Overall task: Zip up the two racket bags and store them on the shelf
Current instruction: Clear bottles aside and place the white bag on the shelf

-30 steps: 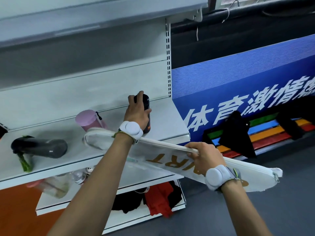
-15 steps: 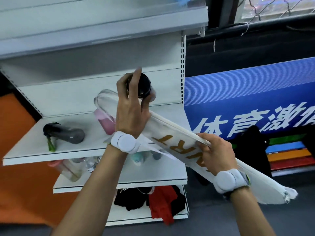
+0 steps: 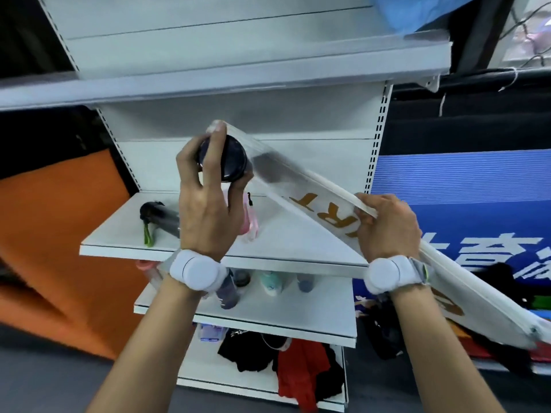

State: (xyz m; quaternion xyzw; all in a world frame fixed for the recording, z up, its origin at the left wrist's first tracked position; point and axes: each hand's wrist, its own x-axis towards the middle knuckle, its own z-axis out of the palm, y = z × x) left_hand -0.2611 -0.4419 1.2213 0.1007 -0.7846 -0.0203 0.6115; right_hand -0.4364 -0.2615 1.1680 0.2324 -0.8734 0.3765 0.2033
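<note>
A long white racket bag (image 3: 301, 189) with orange lettering slants from the upper middle down to the lower right. My right hand (image 3: 384, 228) grips its upper edge near the middle. My left hand (image 3: 208, 201) is raised in front of the white shelf unit (image 3: 268, 257) and holds a dark round-lidded bottle (image 3: 226, 159) beside the bag's upper end; its fingertip touches that end. Only one racket bag is in sight.
On the middle shelf lie a grey bottle with a green strap (image 3: 158, 219) and a pink bottle (image 3: 249, 222). Several bottles (image 3: 269, 283) stand on the shelf below, black and red clothes (image 3: 298, 356) at the bottom. A blue banner (image 3: 477, 204) is at right.
My left hand lifted the dark bottle off the middle shelf and raised it. The bag's far end rose from the shelf with it, now steeply tilted. My view has tilted upward.
</note>
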